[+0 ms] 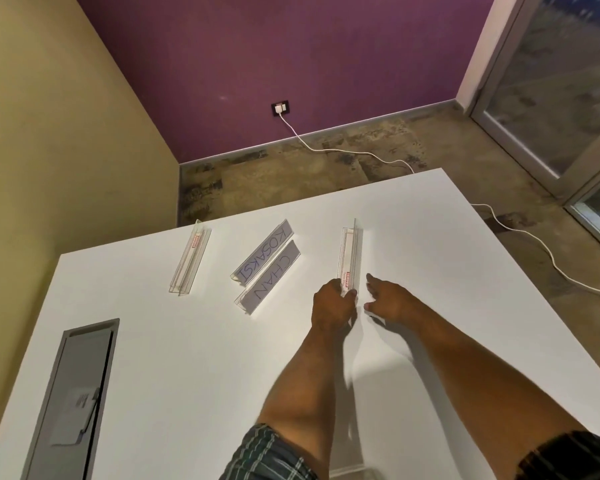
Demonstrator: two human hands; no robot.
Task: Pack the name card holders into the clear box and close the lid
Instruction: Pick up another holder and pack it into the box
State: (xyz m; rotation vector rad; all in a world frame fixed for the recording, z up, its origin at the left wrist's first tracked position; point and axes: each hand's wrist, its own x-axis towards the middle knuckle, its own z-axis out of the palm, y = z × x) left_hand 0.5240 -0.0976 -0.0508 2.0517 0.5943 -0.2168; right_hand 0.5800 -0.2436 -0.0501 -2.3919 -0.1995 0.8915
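Four clear name card holders lie on the white table (174, 358). An empty holder with a red label (190, 260) is at the far left. Two in the middle carry cards reading KOSAKSI (264, 251) and CHAN (270, 277). A third empty holder (350, 252) lies at the right. My left hand (333, 303) pinches its near end. My right hand (392, 299) hovers just right of that end with fingers apart, holding nothing. A faint clear plastic edge (351, 471) shows between my forearms at the bottom; I cannot tell whether it is the box.
A grey recessed cable hatch (73, 393) sits in the table's near left. The far table edge runs just beyond the holders, and the right edge slants down past my right arm. A white cable (541, 244) trails over the floor from a wall socket.
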